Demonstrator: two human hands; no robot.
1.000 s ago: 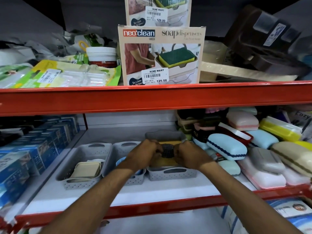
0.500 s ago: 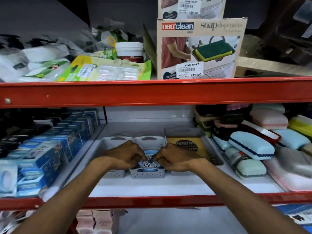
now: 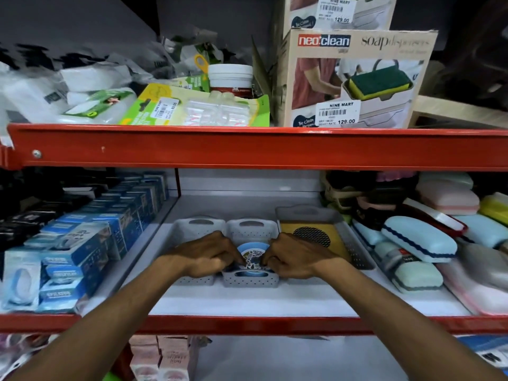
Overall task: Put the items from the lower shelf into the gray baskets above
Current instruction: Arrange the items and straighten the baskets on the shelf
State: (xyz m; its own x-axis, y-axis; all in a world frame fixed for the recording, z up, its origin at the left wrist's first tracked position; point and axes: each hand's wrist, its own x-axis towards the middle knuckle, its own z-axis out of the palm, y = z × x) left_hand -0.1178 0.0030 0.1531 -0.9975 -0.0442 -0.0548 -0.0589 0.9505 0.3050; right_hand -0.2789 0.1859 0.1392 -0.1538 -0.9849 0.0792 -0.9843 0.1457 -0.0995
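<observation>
White shelf, middle gray basket (image 3: 248,279): my left hand (image 3: 204,255) and right hand (image 3: 292,257) pinch a blue round item (image 3: 253,253), seating it; next, release and reach below.

The cardboard box (image 3: 357,78) above my arms reads "neo:clean" and "soap dispensers"; its white price sticker (image 3: 338,113) says "NINE MART" and "129.00". The box stacked on it (image 3: 338,11) carries the same sticker (image 3: 336,9), "NINE MART", "129.00". Other labels are too blurred.
</observation>
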